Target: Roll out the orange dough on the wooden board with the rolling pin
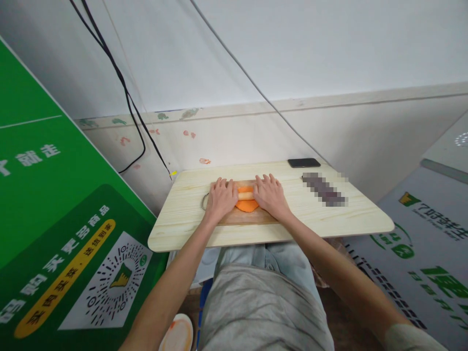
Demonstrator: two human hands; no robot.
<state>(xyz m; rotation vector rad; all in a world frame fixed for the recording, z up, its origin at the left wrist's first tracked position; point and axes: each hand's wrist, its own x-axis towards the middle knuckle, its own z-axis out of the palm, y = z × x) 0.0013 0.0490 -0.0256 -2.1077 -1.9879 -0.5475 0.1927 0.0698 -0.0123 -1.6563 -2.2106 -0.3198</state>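
Observation:
A pale wooden rolling pin [245, 196] lies across a flattened orange sheet of dough or clay [247, 206]; which of the two I cannot tell. Over the pin's left end rests my left hand [222, 197], and my right hand [270, 196] covers the other end, both with fingers curved over it. Only the pin's middle shows between them. Beneath is a brown wooden board [248, 218] with a loop [204, 201] at its left edge. The orange sheet shows both in front of the pin and behind it.
The board lies on a light wood-grain table [321, 222] against a white wall. A black phone [303, 163] lies at the back right, near a blurred-out dark object [323, 189]. Cables hang along the wall. Green [73, 195] and grey [420, 209] printed panels flank the table.

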